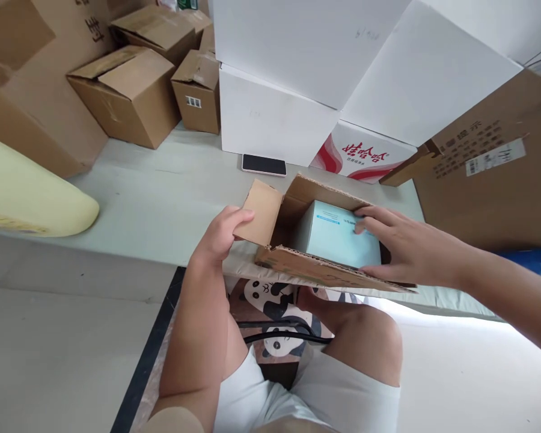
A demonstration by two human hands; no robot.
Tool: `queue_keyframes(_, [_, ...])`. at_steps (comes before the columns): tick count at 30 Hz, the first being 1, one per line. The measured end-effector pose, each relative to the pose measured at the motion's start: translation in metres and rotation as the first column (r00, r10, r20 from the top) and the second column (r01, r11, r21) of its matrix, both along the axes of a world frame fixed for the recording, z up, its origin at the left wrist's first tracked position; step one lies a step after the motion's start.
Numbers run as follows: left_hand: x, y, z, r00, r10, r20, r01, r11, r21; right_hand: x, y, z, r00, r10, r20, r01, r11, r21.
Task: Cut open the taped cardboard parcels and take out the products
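Note:
An open cardboard box (315,269) rests at the front edge of the pale ledge (153,198). Inside it sits a light blue carton (338,237) with small printing on its face. My left hand (225,231) pinches the box's left flap, thumb on top. My right hand (394,243) reaches into the box's right end, fingers spread over the light blue carton and touching it; whether it grips the carton cannot be made out, but the fingers are apart.
A phone (264,165) lies behind the box. White boxes (275,114) are stacked at the back, brown cartons (135,102) at back left. A large carton (491,162) stands right, a yellow rounded object (36,186) left. My knees are below the ledge.

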State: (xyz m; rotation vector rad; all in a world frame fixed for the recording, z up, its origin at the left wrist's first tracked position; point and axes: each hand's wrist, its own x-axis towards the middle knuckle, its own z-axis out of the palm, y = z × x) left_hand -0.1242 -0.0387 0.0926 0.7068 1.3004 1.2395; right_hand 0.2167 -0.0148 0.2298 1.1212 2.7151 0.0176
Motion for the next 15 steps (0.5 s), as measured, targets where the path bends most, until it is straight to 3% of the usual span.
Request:
queue_keyframes(8, [0.003,0.001,0.002,1.0,0.003,0.024,-0.003,1.0,-0.002,-0.02,0.014,-0.002,0.994,-0.014,0.105,0.022,0.996,-0.082])
queue_keyframes(10, [0.002,0.002,0.001,0.998,0.037,0.041,-0.036,0.999,-0.016,-0.015,0.024,0.014,0.999,-0.013,0.047,0.018,0.995,-0.101])
queue_keyframes(12, [0.001,0.002,0.002,0.996,0.068,0.058,-0.066,0.998,-0.024,-0.002,0.033,0.042,0.999,0.001,-0.051,-0.007,0.994,-0.113])
queue_keyframes(15, [0.004,0.005,0.005,0.992,0.102,0.073,-0.102,0.995,0.001,0.028,0.031,0.078,0.973,0.048,-0.226,-0.055,0.998,-0.023])
